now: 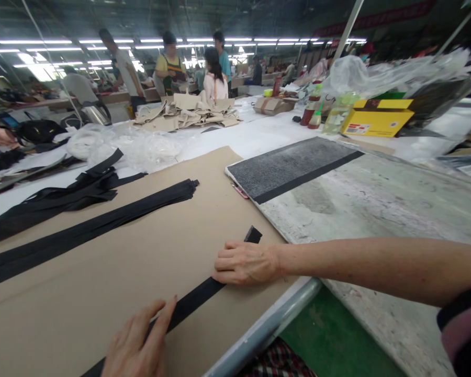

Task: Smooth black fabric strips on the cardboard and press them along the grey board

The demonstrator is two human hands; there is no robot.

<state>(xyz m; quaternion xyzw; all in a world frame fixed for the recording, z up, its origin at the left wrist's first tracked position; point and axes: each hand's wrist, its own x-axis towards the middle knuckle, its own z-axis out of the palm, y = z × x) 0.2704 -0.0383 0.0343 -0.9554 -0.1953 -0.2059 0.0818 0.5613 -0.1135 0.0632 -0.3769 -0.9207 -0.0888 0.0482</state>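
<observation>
A long black strip (198, 297) lies slantwise on a brown cardboard sheet (113, 272) near the table's front edge. My right hand (245, 263) rests on its upper part, fingers curled down and pressing it flat, with the strip's end showing just beyond the knuckles. My left hand (139, 340) lies lower on the same strip, fingers stretched out flat along it. Neither hand lifts the strip.
More black strips (86, 228) lie in bundles across the cardboard's left side. A dark grey mat (286, 167) sits on a stained work surface (377, 204) to the right. Clear plastic bags, tan cut pieces (188, 115), bottles and a yellow box (377, 118) stand farther back. Several people work behind.
</observation>
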